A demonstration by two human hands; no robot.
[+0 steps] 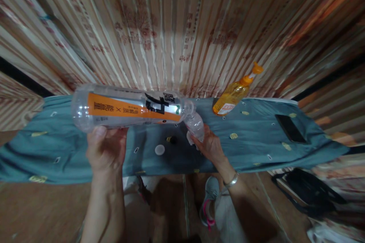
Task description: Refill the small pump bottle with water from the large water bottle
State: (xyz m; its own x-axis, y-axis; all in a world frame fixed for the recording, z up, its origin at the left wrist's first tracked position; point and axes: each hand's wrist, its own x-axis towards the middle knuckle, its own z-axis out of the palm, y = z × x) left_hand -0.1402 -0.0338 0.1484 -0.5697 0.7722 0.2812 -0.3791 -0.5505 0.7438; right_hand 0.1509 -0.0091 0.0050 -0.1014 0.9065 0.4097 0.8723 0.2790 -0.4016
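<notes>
My left hand (107, 146) grips a large clear plastic bottle (134, 108) with an orange and black label, tipped on its side with its neck to the right. In my right hand (209, 144) is a small clear plastic bottle (196, 123), tilted, its upper end at the large bottle's mouth. Something whitish shows beneath the small bottle; I cannot make it out. A round white lid (159, 150) lies on the cloth between my hands, with a small black cap (172, 139) near it.
An orange pump bottle (232, 97) stands at the back of the teal patterned cloth (253, 144). A dark phone (291, 128) lies at the right. Behind hangs a pleated curtain (171, 38). A black bag (310, 188) sits low at the right.
</notes>
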